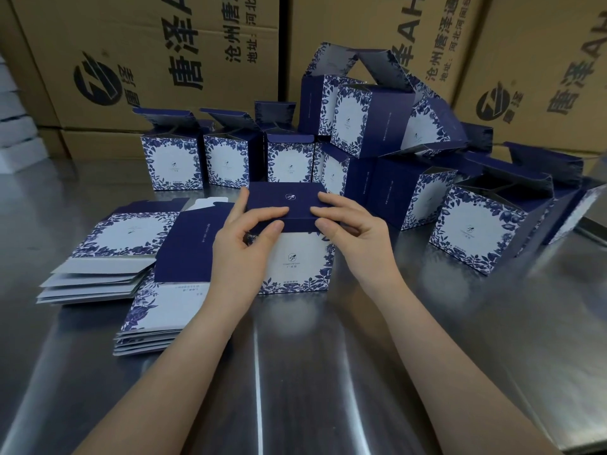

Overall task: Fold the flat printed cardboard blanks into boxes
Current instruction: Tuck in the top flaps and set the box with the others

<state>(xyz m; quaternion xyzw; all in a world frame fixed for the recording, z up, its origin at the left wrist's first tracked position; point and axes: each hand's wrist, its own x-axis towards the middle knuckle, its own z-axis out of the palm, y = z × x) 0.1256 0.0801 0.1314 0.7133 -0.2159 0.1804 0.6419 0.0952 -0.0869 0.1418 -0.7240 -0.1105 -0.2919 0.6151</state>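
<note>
A shiny steel table [295, 372] carries two fanned stacks of flat blanks [108, 254] at the left and one upright box [295, 267] in the middle. A row of open-topped boxes [172, 165] stands behind, and a tumbled heap of boxes [476, 231] lies at the right.

A shiny steel table [295, 372] fills the foreground. Brown cartons [147, 60] with black Chinese print and a logo stand stacked behind it. White slabs [13, 126] are piled far left.

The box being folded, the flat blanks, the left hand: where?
box being folded [303, 272], head view, white front panel.
flat blanks [95, 281], head view, stack's pale layered edges.
left hand [243, 254], head view, back of hand.
</note>
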